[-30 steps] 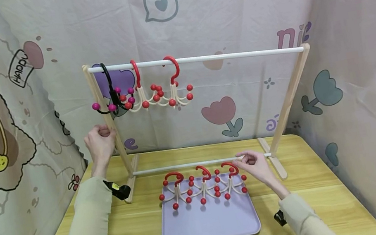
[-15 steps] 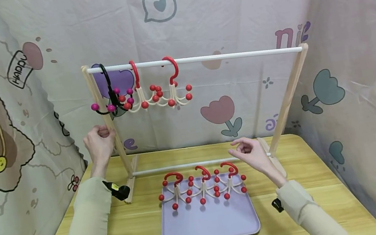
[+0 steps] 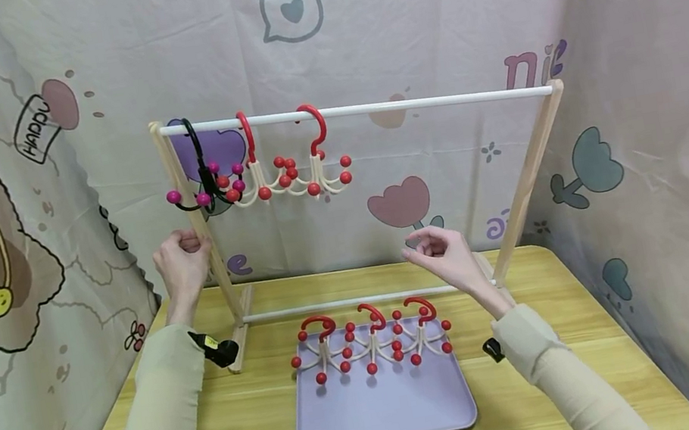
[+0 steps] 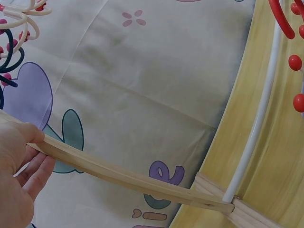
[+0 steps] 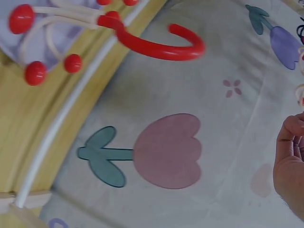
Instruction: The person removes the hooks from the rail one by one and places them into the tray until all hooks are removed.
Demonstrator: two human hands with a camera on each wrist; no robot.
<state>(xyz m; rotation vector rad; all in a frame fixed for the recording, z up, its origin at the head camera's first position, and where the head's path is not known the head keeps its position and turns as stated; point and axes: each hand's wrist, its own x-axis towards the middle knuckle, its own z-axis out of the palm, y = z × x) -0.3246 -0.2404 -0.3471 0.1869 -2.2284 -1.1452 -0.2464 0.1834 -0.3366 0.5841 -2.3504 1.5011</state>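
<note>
A wooden rack [image 3: 532, 163] with a white top rail [image 3: 435, 100] stands on the table. My left hand [image 3: 182, 263] grips its left post [image 3: 202, 232], also seen in the left wrist view [image 4: 118, 173]. One black hanger [image 3: 203, 182] and two red-hooked cream hangers [image 3: 308, 167] with red balls hang at the rail's left end. Three more such hangers [image 3: 370, 341] lie on the far edge of a lilac tray [image 3: 382, 412]. My right hand [image 3: 445, 255] hovers above the rack's lower rail [image 3: 346, 302], fingers loosely curled, holding nothing.
Cartoon-print cloth [image 3: 632, 41] walls in the table on three sides. The yellow wooden table [image 3: 262, 414] shows bare around the tray. The right half of the top rail carries nothing.
My right hand has lifted from beside the rightmost tray hanger, up and slightly left, holding nothing. The left hand stays on the post.
</note>
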